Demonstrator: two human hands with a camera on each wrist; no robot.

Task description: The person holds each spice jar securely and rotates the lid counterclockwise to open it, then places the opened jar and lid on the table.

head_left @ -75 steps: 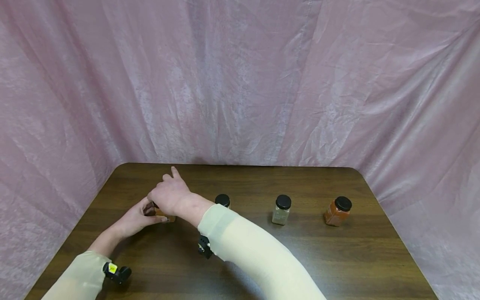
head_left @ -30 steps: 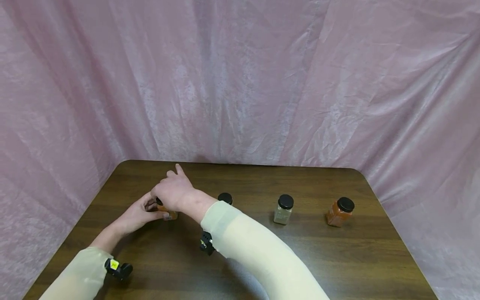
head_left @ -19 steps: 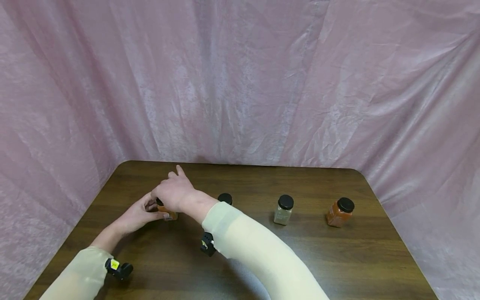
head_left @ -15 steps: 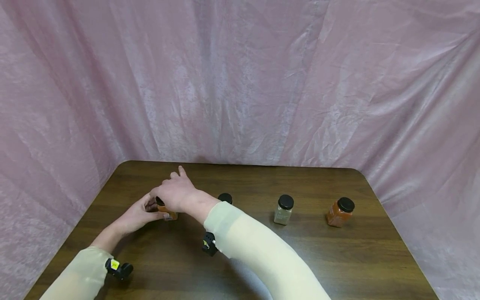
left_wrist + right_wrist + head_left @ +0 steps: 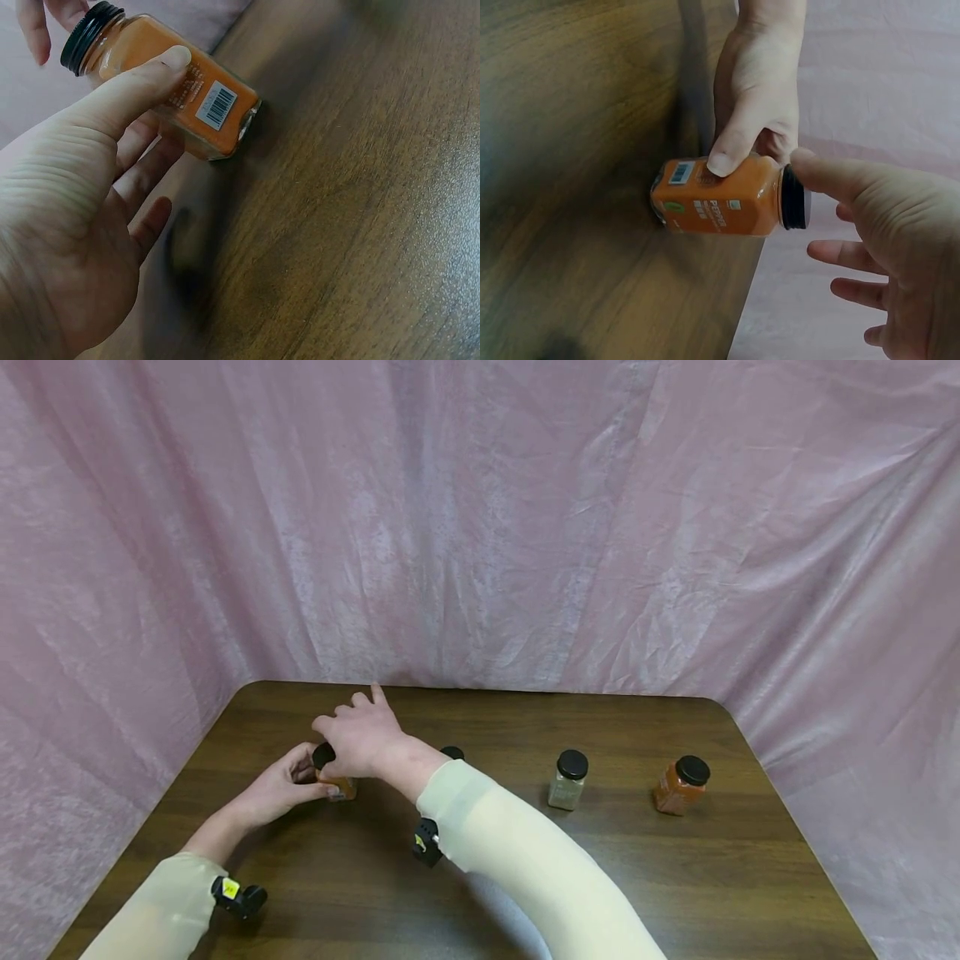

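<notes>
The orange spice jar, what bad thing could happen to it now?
The left hand holds the orange spice jar by thumb and fingertips only, so it might slip or tip on the table. The right hand touches the black lid; if the lid comes loose, powder could spill.

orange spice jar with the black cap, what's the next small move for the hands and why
Probably the right hand should close thumb and fingers round the black cap and give it a small twist. The left hand already grips the orange spice jar, which stands on the table. The right thumb touches the cap's edge while its other fingers are spread clear, so it has no turning grip yet.
</notes>
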